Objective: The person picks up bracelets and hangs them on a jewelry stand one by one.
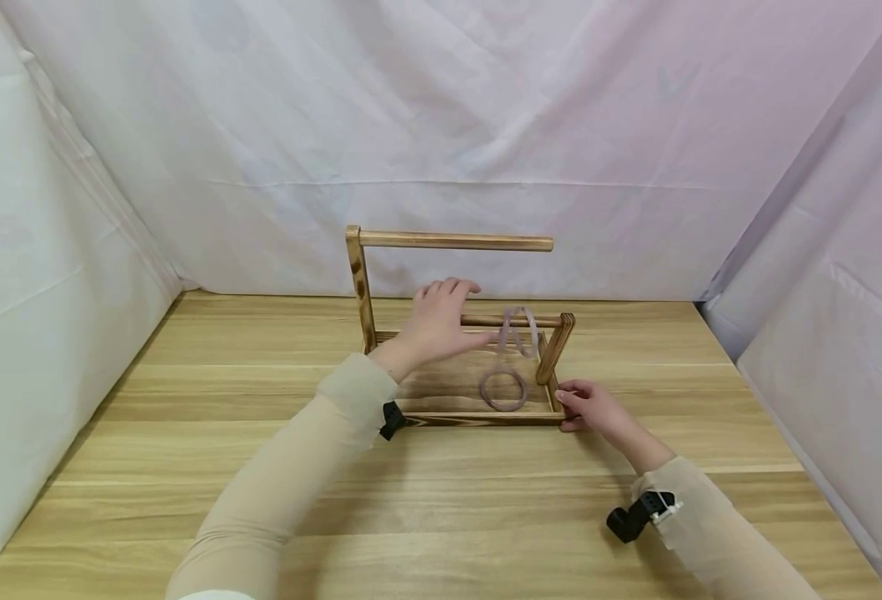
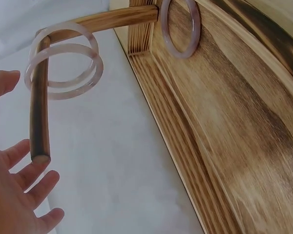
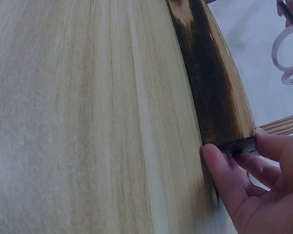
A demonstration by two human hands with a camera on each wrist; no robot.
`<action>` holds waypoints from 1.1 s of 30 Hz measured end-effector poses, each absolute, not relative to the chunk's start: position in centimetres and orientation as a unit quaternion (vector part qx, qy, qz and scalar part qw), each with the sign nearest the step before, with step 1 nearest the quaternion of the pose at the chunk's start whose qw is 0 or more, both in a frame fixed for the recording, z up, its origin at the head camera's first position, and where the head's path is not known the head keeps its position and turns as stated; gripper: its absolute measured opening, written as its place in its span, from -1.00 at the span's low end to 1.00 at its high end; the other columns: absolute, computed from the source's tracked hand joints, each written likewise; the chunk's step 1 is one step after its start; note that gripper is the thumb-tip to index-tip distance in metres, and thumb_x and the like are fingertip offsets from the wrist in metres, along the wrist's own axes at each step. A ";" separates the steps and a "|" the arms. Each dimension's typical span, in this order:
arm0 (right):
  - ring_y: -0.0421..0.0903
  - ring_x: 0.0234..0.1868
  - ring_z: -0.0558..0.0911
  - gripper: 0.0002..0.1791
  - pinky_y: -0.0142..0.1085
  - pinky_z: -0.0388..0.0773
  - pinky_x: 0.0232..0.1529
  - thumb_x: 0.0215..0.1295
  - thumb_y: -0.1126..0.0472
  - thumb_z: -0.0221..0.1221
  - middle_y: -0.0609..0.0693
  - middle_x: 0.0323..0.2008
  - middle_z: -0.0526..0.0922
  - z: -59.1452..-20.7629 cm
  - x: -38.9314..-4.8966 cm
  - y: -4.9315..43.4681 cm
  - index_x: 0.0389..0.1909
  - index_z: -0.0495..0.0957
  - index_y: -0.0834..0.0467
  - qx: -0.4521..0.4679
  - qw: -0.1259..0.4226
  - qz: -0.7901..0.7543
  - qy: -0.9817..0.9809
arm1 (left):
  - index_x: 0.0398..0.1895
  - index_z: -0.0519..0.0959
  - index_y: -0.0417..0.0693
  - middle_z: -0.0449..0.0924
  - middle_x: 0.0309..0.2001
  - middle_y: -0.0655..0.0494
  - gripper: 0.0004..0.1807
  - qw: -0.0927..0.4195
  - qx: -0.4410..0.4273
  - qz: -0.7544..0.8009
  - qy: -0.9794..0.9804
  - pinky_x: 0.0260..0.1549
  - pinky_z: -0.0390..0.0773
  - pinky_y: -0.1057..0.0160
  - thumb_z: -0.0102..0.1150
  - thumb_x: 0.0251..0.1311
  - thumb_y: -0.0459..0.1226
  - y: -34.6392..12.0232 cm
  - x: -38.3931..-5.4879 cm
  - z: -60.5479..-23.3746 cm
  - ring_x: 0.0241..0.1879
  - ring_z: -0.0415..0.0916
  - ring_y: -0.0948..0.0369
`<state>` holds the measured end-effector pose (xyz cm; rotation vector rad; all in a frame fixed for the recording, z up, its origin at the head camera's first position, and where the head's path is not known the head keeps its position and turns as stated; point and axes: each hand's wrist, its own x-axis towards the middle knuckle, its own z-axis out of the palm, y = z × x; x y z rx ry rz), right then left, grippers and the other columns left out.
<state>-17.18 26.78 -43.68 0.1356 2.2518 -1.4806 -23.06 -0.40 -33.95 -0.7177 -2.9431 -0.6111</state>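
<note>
A brown wooden stand [image 1: 486,420] with a tray base and two one-armed rods sits on the table. Two pale pinkish bangles [image 2: 68,95] hang round its lower rod [image 2: 40,117]. Another bangle [image 1: 503,409] lies in the tray near its right end. My left hand [image 1: 437,329] hovers above the tray by the lower rod's free end, fingers spread and no bangle held. Fingertips [image 2: 39,165] overlap the rod's tip in the left wrist view; contact is unclear. At the tray's front right corner, my right hand [image 1: 587,406] grips the wooden frame between thumb and fingers.
The higher rod [image 1: 456,242] reaches rightward from the tall left post [image 1: 362,292], behind my left hand. A short post [image 1: 556,350] carries the lower rod on the right. White cloth [image 1: 441,125] hangs behind and beside the wood-grain table [image 1: 486,517].
</note>
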 end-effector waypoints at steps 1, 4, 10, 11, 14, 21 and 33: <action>-0.15 -0.28 0.46 -0.45 -0.30 0.65 -0.27 0.44 0.21 -0.09 0.09 -0.22 0.38 -43.7 -17.2 26.8 0.28 0.12 0.50 0.050 0.220 -0.536 0.814 | 0.28 0.28 0.06 0.34 0.24 0.05 -0.24 0.024 -0.229 -0.201 -0.952 0.29 0.14 -0.06 0.14 0.06 0.20 -0.6 -23.1 -34.0 0.28 0.23 0.04; -0.15 -0.28 0.46 -0.45 -0.31 0.65 -0.27 0.44 0.21 -0.09 0.09 -0.23 0.38 -43.7 -17.2 26.8 0.28 0.11 0.50 0.050 0.221 -0.536 0.814 | 0.29 0.27 0.07 0.32 0.25 0.05 -0.24 0.016 -0.220 -0.212 -0.952 0.29 0.12 -0.07 0.14 0.07 0.19 -1.1 -23.1 -34.2 0.28 0.21 0.03; -0.15 -0.27 0.46 -0.44 -0.31 0.65 -0.26 0.44 0.20 -0.10 0.09 -0.23 0.38 -43.8 -17.2 27.0 0.28 0.10 0.50 0.046 0.223 -0.534 0.814 | 0.28 0.28 0.03 0.35 0.23 0.03 -0.24 0.018 -0.212 -0.218 -0.952 0.28 0.14 -0.08 0.16 0.06 0.18 -2.0 -23.3 -34.7 0.27 0.24 0.02; -0.15 -0.27 0.46 -0.44 -0.31 0.65 -0.26 0.44 0.20 -0.10 0.09 -0.23 0.38 -43.8 -17.2 27.0 0.28 0.10 0.50 0.045 0.223 -0.535 0.814 | 0.28 0.29 0.02 0.35 0.22 0.02 -0.24 0.019 -0.213 -0.218 -0.952 0.29 0.14 -0.07 0.16 0.06 0.18 -2.1 -23.3 -34.7 0.26 0.24 0.03; -0.15 -0.27 0.47 -0.44 -0.31 0.65 -0.26 0.44 0.20 -0.10 0.09 -0.22 0.39 -43.8 -17.2 27.0 0.28 0.10 0.51 0.043 0.224 -0.538 0.812 | 0.27 0.30 -0.01 0.36 0.22 0.01 -0.24 0.021 -0.214 -0.219 -0.952 0.32 0.12 -0.06 0.16 0.06 0.17 -2.4 -23.3 -35.0 0.27 0.25 0.04; -0.14 -0.25 0.47 -0.43 -0.29 0.65 -0.24 0.44 0.20 -0.10 0.13 -0.18 0.38 -43.8 -17.1 27.0 0.29 0.09 0.51 0.040 0.222 -0.537 0.813 | 0.30 0.29 -0.03 0.33 0.27 -0.01 -0.21 0.003 -0.209 -0.228 -0.951 0.30 0.16 -0.07 0.14 0.08 0.18 -3.3 -23.2 -35.9 0.30 0.21 0.02; -0.15 -0.26 0.48 -0.45 -0.31 0.65 -0.24 0.44 0.21 -0.11 0.12 -0.20 0.38 -43.9 -17.4 27.1 0.28 0.11 0.50 0.042 0.223 -0.536 0.813 | 0.28 0.30 -0.01 0.29 0.28 -0.04 -0.24 -0.013 -0.205 -0.227 -0.952 0.30 0.17 -0.10 0.15 0.08 0.17 -4.2 -23.2 -38.0 0.31 0.19 -0.03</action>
